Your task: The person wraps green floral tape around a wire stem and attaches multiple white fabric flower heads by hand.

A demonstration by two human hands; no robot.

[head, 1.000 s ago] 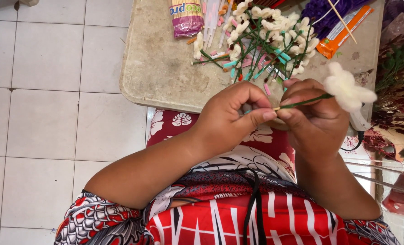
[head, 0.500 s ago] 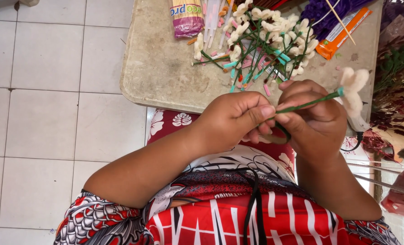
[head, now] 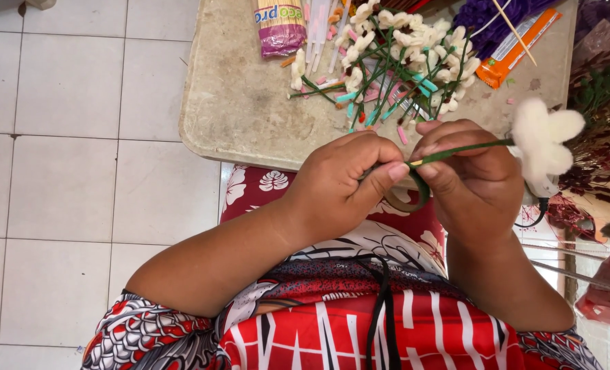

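**Both hands pinched on one flower stem**

I see my left hand (head: 339, 185) at centre frame, thumb and forefinger pressed together on the bare end of a green stem (head: 459, 149). My right hand (head: 473, 181) sits just at 3 o'clock of it, touching it, fingers curled and pinching the same stem a little further along. A loop of green tape (head: 418, 195) hangs under the point where the two thumbs meet. The stem runs out toward 2 o'clock and ends in a fluffy white flower (head: 543, 140), held clear of the table (head: 236, 103).

The table is a worn beige slab at 12 o'clock. On it, straight above my hands, lies a heap (head: 401, 58) of white buds on green stems, mixed with pink and turquoise bits. At 11 o'clock, at the frame's top edge, stands a bundle of thin sticks in a pink wrapper (head: 281, 27) with a label band of green and orange letters (cut off by the frame). At 1 o'clock lies a flat orange packet (head: 517, 44) with a white label panel, partly under purple yarn (head: 490, 20), with a bare wooden stick across it.

White floor tiles (head: 65, 171) fill the 9 o'clock side. Dark dried foliage (head: 600, 137) crowds the 3 o'clock edge.
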